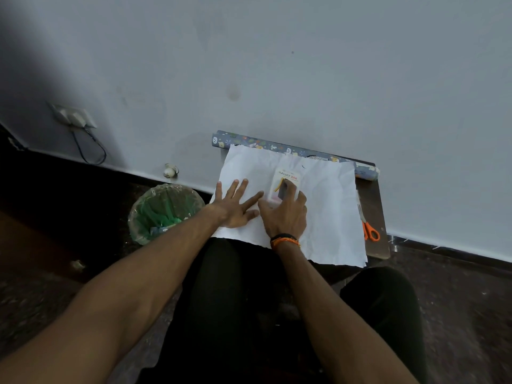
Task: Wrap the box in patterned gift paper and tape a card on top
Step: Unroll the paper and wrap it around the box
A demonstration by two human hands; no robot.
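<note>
On a small dark table (379, 206) against the wall: cut sheet of paper (329, 217) spread white side up, likely so the pattern ends outside; white box (286, 180) set near its middle, gripped from above by right hand (285, 214), probably being squared up; left hand (238, 202) flat, fingers spread wide, pinning the sheet just beside; patterned roll (249, 141) parked along the wall; orange scissors (370, 231) near the right edge; no card seen

Matt, creased white paper (327, 212) covers the dark table (376, 206); the box (286, 181) looks glossy, the bin liner (163, 212) clear plastic.
</note>
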